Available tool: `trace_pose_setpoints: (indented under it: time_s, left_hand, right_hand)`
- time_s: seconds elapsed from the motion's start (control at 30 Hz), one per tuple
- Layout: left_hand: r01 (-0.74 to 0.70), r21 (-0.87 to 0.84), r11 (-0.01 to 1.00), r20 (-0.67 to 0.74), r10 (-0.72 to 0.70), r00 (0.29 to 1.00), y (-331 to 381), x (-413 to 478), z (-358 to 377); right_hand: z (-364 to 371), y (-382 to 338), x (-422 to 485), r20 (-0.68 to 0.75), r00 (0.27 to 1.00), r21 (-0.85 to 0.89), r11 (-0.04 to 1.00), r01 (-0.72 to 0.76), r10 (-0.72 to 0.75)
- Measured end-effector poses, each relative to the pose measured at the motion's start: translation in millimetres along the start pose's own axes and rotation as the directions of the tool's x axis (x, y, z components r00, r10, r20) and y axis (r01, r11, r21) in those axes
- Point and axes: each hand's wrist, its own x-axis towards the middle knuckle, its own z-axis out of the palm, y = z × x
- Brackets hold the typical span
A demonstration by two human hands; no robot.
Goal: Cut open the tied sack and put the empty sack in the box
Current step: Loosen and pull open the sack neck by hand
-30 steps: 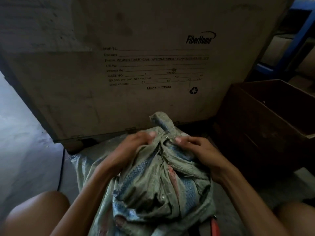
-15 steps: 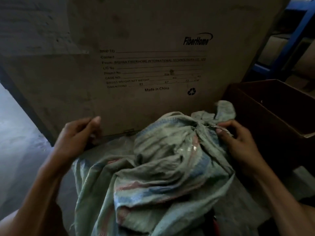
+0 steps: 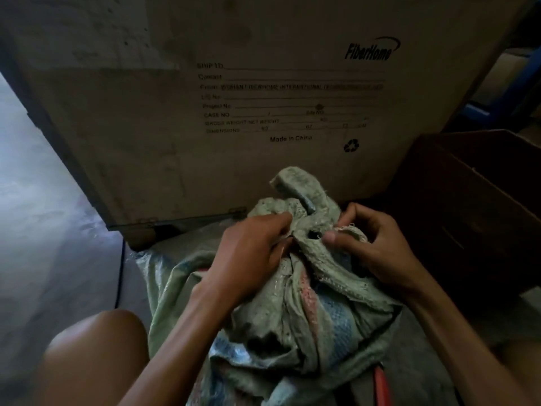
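Observation:
A crumpled grey-green woven sack (image 3: 295, 315) with pink and blue stripes lies on the floor between my knees. Its neck is bunched into a knot (image 3: 304, 227) with a loose end sticking up. My left hand (image 3: 251, 253) grips the sack fabric just left of the knot. My right hand (image 3: 377, 244) pinches a frayed edge of the sack right of the knot. An open dark brown cardboard box (image 3: 474, 206) stands to the right, close to my right hand.
A large printed cardboard crate (image 3: 263, 98) fills the view straight ahead, close behind the sack. A red handle (image 3: 382, 385) shows under the sack at the bottom right. A thin dark cable (image 3: 120, 276) runs down the floor on the left. My left knee (image 3: 96, 347) is at bottom left.
Half a second ago my left hand was off the sack at the left and the knot was held toward the box. Now the sack is back in the middle with both hands at the knot.

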Motion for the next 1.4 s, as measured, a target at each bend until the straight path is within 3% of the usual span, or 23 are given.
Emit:
trace_pose_setpoints:
  time_s: [0.17,0.37,0.47,0.53,0.63,0.77,0.8,0.87,0.9,1.0,1.1,1.13,1.2,1.27,1.33,1.4]
  left_hand:
    - [-0.042,0.016,0.999,-0.133,0.044,0.990,-18.9,-9.6,-6.8]
    - [-0.041,-0.085,0.996,-0.147,0.028,0.989,-36.5,-8.8,-3.0]
    - [0.075,-0.228,0.971,-0.205,-0.123,0.971,-60.0,-6.3,-6.8]
    - [0.139,-0.310,0.941,-0.242,-0.219,0.945,-72.9,-7.3,-15.0]
    - [0.187,-0.246,0.951,-0.242,-0.247,0.938,-68.1,-5.9,-14.7]
    - [0.359,-0.045,0.932,-0.353,-0.351,0.867,-64.9,-4.5,1.0]
    - [0.416,-0.077,0.906,-0.402,-0.410,0.819,-73.5,-4.5,-1.7]
    - [0.529,-0.247,0.812,-0.446,-0.580,0.682,-97.4,-5.4,-13.9]
    - [0.556,-0.330,0.763,-0.405,-0.647,0.646,-106.1,-6.5,-20.9]
    - [0.566,-0.582,0.584,-0.163,-0.766,0.622,-107.0,-6.3,-21.9]
    - [0.607,-0.747,0.272,0.168,-0.806,0.567,-87.7,1.6,-9.8]
    - [0.599,-0.776,0.197,0.267,-0.758,0.595,-80.9,4.9,-7.5]
    - [0.609,-0.761,0.223,0.353,-0.646,0.677,-69.1,11.6,-3.5]
    - [0.664,-0.672,0.328,0.371,-0.627,0.685,-57.7,10.1,7.2]
    - [0.764,-0.498,0.411,0.370,-0.696,0.615,-56.7,0.9,25.2]
    - [0.848,-0.326,0.417,0.398,-0.754,0.523,-66.0,-11.2,45.2]
  right_hand:
    - [-3.2,8.4,1.2,-0.095,0.994,-0.262,0.962,-0.078,0.055]
    - [-12.6,12.7,1.8,-0.053,0.997,-0.366,0.930,0.026,-0.049]
    - [-37.9,16.1,1.1,-0.174,0.977,-0.485,0.874,0.027,-0.127]
    - [-56.4,15.3,-2.4,-0.210,0.974,-0.440,0.898,-0.021,-0.081]
    - [-60.9,18.6,-7.1,-0.191,0.979,-0.476,0.879,-0.024,-0.076]
    - [-60.6,34.0,-3.1,-0.373,0.916,-0.557,0.825,-0.093,-0.148]
    - [-67.5,36.2,-2.1,-0.473,0.868,-0.538,0.830,-0.149,-0.151]
    - [-84.5,35.9,-2.1,-0.668,0.744,-0.311,0.917,-0.248,-0.025]
    - [-89.3,35.7,-2.9,-0.701,0.708,-0.150,0.955,-0.257,0.081]
    - [-78.7,37.7,-2.4,-0.613,0.713,0.165,0.937,-0.307,0.341]
    - [-56.5,44.4,7.3,-0.366,0.789,0.447,0.837,-0.316,0.493]
    - [-50.6,45.6,11.2,-0.271,0.808,0.480,0.801,-0.359,0.524]
    - [-39.0,45.4,16.2,-0.104,0.828,0.384,0.790,-0.477,0.551]
    - [-26.3,50.2,17.4,-0.060,0.811,0.176,0.805,-0.566,0.583]
    - [-19.3,55.0,16.2,-0.077,0.785,-0.058,0.783,-0.619,0.615]
    - [-21.6,63.0,12.4,-0.115,0.724,-0.279,0.677,-0.681,0.680]
